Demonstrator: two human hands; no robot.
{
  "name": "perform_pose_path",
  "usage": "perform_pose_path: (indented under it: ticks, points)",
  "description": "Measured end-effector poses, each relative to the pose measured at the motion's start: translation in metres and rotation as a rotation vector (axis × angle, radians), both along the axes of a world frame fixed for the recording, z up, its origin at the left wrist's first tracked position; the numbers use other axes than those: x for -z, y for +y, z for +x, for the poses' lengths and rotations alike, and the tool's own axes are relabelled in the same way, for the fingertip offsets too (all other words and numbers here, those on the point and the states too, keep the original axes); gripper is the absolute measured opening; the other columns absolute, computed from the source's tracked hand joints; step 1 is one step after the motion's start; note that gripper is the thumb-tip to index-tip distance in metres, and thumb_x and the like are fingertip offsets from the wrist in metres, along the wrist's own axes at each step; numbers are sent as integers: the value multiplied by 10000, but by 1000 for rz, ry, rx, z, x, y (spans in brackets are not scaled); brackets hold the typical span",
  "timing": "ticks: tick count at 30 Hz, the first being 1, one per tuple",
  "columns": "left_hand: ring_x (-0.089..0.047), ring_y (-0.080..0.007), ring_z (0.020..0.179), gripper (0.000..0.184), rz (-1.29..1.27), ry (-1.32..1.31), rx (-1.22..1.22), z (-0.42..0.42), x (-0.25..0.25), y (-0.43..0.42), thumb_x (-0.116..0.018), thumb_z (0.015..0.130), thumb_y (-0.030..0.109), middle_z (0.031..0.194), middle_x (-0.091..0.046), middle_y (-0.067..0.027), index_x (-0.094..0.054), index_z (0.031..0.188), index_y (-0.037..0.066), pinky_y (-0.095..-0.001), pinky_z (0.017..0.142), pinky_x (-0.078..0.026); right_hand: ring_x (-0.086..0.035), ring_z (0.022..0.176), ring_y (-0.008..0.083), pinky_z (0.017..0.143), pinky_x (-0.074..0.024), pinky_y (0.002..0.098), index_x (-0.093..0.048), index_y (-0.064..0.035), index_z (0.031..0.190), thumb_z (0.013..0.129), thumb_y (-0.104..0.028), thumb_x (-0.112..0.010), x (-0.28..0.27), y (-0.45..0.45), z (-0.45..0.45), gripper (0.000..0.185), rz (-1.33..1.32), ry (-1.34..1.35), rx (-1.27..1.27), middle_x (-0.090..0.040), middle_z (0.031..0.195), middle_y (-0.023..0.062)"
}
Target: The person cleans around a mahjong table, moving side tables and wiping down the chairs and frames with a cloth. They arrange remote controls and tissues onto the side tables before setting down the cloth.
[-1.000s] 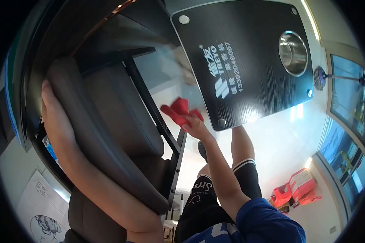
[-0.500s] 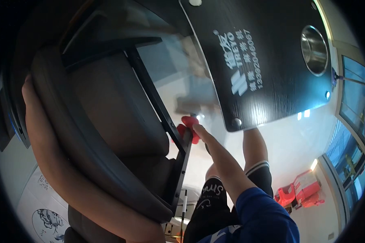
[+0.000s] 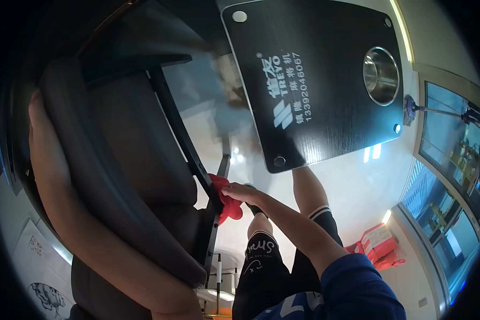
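Note:
A dark upholstered chair (image 3: pixel 138 138) is tilted over on the left side of the view, its black frame (image 3: pixel 176 122) facing me. My left arm reaches along the outside of its padded edge. At the far upper left my left hand (image 3: pixel 35 104) rests on that edge, apparently gripping it; its fingers are mostly hidden. A red cloth (image 3: pixel 229 207) is bunched in my right hand (image 3: pixel 242 193), which presses it against the frame near a corner where two bars meet. The fingers beneath the cloth are partly covered.
A black side board (image 3: pixel 314 90) with white printing and a metal cup holder (image 3: pixel 381 76) juts in at upper right. A purple mop (image 3: pixel 409 109) leans by the windows. Red items (image 3: pixel 377 242) stand by the right wall. A small white-topped stand (image 3: pixel 216 294) is below the chair.
My right hand has drawn the red cloth along the bar, nearer to my body, uncovering the bar's far end. My view has shifted slightly, while my left arm still holds the same pose.

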State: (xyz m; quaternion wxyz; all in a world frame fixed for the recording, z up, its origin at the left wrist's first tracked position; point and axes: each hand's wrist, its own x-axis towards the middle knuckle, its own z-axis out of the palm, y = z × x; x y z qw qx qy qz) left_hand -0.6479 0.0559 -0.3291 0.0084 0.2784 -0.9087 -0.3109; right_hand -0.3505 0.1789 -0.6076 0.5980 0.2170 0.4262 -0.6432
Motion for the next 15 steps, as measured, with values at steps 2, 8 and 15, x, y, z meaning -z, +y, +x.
perform_pose_path:
  ticks: [2,8,15]
  points:
    - [-521,-279,1184,751,-22,4,1,2,2,-3,-415,860,613,1285,-549,-160,-484,1342,42,-328,1011,-362,-604,824,193,709,-503,359,-606,-35,1031,847,-323,-488,18,-7,3,361,0,2,43,-620,930,78]
    - [-518,-280,1189,757,-115,-22,11,11,5,-12,-416,857,619,1290,-546,-158,-481,1347,46,-329,1015,-358,-640,861,267,742,-506,386,-648,-8,977,864,-352,-473,103,-39,23,402,349,149,75,-661,940,178]
    - [-514,-280,1195,764,-133,-2,-8,3,-2,-11,-417,853,626,1296,-543,-156,-477,1353,51,-330,1019,-354,-622,969,417,891,-479,458,-633,-21,1088,832,-352,-452,105,-45,-77,456,921,221,-89,-644,1040,251]
